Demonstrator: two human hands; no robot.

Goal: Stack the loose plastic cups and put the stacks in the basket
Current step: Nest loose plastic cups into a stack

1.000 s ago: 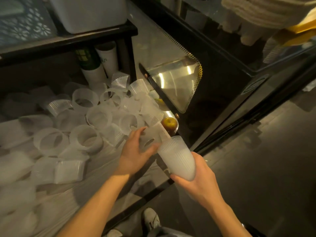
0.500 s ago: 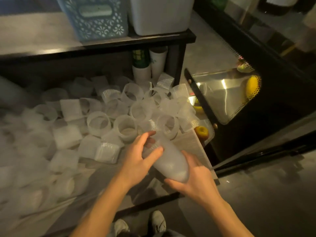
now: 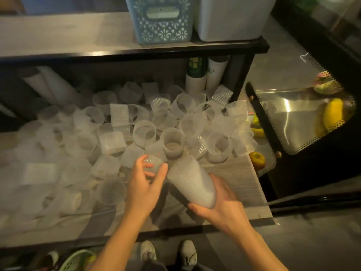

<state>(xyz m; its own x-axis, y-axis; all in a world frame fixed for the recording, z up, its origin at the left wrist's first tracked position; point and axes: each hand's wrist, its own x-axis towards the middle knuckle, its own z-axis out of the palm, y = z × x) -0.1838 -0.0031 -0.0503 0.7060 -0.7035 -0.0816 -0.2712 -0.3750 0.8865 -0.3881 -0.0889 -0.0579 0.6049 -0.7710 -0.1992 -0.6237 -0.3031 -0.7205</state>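
A nested stack of cups (image 3: 192, 182) is held in the right hand (image 3: 220, 208), gripped round its wider lower end and tilted so that its narrow end leans toward eleven o'clock, which appears to keep it steady while the next piece is fetched. The left hand (image 3: 145, 184) is set at nine o'clock of the stack, its fingers (image 3: 148, 174) and thumb curled narrowly round a single small cup (image 3: 153, 163) lifted just clear of the heap, presumably so that it can be joined to the stack. The loose cups (image 3: 172, 142) are spread across the lower worktop (image 3: 236, 173) from nine to one o'clock of the hands, some upright, many on their sides, so much remains to be gathered. A blue basket (image 3: 162, 18) stands on the upper shelf (image 3: 68, 34) at twelve o'clock, beside a pale bin (image 3: 232, 18); a green basket (image 3: 78, 259) is partly seen on the floor at seven o'clock. Which one is meant cannot be told.
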